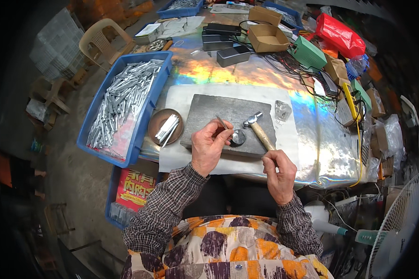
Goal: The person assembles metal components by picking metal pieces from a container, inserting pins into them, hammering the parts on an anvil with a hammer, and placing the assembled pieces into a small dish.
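Observation:
My left hand (208, 145) is closed in a pinch over the near left part of a grey stone block (219, 106). Between its thumb and fingers is a thin metal rod (222, 122), slanting up. A small dark round piece (238, 137) with a shiny top sits on the block beside my fingertips. In my right hand (280, 174), at the block's near right corner, is the wooden handle of a hammer (261, 132). Its steel head rests on or hovers just above the block; I cannot tell which. Left of the block, a brown bowl (178, 136) contains several pale slim rods (166, 128).
A blue bin (141, 156) heaped with silvery metal rods (123, 95) stands at left. White paper (284, 158) lies under the block, with a crumpled clear plastic piece (282, 110) on it. Cardboard boxes (266, 38), cables and a yellow power strip (350, 101) crowd the far right. A fan (395, 223) stands at lower right.

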{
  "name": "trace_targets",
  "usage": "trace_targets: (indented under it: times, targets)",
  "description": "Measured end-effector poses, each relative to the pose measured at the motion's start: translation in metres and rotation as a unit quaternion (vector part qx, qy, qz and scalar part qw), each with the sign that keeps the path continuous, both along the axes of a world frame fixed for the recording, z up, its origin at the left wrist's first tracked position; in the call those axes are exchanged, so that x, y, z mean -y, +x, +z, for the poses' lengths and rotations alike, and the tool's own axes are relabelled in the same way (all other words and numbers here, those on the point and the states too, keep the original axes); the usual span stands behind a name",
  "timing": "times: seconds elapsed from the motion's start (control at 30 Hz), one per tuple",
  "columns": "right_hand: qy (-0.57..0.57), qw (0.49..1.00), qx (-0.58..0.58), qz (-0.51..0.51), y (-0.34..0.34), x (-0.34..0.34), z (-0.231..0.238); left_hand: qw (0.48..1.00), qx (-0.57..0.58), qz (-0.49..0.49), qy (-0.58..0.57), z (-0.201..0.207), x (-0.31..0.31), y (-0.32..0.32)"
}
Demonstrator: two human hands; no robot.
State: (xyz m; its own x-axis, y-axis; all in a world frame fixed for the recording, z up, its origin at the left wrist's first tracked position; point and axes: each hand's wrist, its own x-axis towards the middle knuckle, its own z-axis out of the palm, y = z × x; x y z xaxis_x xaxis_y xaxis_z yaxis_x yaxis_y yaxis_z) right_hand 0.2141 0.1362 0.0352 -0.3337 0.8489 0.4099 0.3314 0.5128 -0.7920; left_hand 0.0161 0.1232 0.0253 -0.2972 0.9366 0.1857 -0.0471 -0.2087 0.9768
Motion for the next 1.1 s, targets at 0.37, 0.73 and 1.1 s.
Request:
trace_targets:
  times: [0.37,0.73,1.1]
  targets:
    - [0.015,1.0,-0.014,0.011,0.001,-0.002,-0.001,0.991,-0.124,0.053,-0.006,-0.008,-0.011,0.006]
    - [-0.007,1.0,-0.015,0.019,0.002,-0.003,-0.005,0.991,-0.124,0.048,-0.003,-0.009,-0.011,0.006]
    - [0.07,0.996,0.018,0.053,-0.019,-0.026,0.029,0.939,-0.323,0.066,0.092,-0.002,-0.01,0.004]
